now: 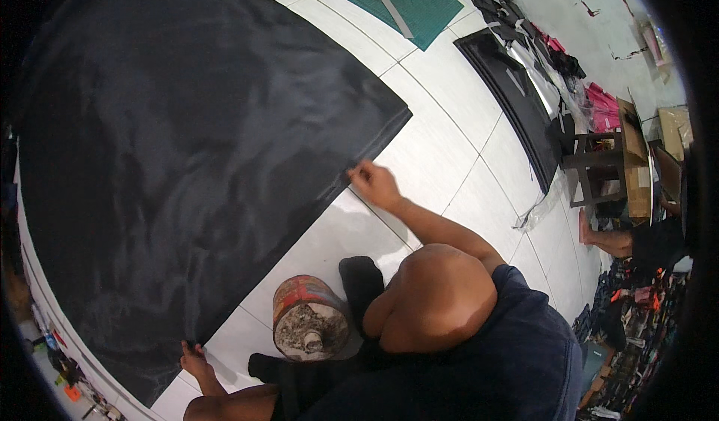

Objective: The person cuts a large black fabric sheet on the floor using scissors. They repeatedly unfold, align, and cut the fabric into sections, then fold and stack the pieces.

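A large sheet of black fabric with a slight sheen lies spread over the white tiled floor, wrinkled in places. My right hand pinches its near edge, not far from the right corner. Lower down along the same edge, my left hand grips the fabric near the other corner, fingertips partly on top of it. A round tin with a worn red label stands on the floor between my legs. Rough grey, hardened material with a knob in its middle fills it.
A green cutting mat with a long grey strip lies beyond the fabric. Folded black material rests to the right, near a dark stool. Another person's leg shows at far right, above a heap of mixed items.
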`<state>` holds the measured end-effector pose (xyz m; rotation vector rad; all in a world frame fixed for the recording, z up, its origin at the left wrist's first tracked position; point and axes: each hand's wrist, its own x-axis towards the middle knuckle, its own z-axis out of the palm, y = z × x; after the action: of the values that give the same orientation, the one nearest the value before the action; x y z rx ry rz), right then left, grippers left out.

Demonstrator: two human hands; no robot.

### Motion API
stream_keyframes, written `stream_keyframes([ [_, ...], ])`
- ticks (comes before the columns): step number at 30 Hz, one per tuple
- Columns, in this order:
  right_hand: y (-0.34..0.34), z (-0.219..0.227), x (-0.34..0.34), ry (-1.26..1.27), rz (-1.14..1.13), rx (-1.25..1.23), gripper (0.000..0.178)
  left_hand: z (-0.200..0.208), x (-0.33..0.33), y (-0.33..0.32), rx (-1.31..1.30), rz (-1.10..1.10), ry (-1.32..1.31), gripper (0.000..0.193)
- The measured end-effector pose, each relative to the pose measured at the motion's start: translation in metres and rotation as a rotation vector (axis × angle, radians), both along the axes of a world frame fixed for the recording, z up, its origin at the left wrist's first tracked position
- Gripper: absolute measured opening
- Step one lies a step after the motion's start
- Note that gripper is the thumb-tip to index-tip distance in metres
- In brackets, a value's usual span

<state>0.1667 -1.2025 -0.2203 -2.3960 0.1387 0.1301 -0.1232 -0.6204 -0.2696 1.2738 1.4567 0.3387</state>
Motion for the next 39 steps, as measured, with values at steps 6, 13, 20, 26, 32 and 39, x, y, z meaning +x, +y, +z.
stream_keyframes([
  [6, -0.148, -0.03, 0.063, -0.181, -0.463, -0.272, 0.021, -0.002, -0.007, -0.004, -0.07, -0.074, -0.07, 0.024],
  [13, -0.215, -0.034, 0.106, -0.068, -0.462, -0.321, 0.029, -0.001, -0.005, -0.013, -0.011, -0.014, -0.031, 0.023],
  [20, -0.172, -0.02, 0.14, 0.055, -0.261, -0.313, 0.049, 0.005, -0.008, -0.008, 0.093, 0.057, 0.003, 0.026],
  [26, -0.19, -0.023, 0.151, 0.205, -0.314, -0.281, 0.048, 0.004, -0.004, -0.013, 0.04, 0.052, 0.024, 0.027],
  [32, -0.178, -0.016, 0.149, 0.108, -0.262, -0.316, 0.044, -0.001, -0.011, -0.009, 0.047, 0.027, -0.019, 0.028],
  [39, -0.179, -0.022, 0.141, 0.031, -0.249, -0.167, 0.036, -0.022, -0.036, 0.018, 0.218, -0.219, 0.043, 0.029],
])
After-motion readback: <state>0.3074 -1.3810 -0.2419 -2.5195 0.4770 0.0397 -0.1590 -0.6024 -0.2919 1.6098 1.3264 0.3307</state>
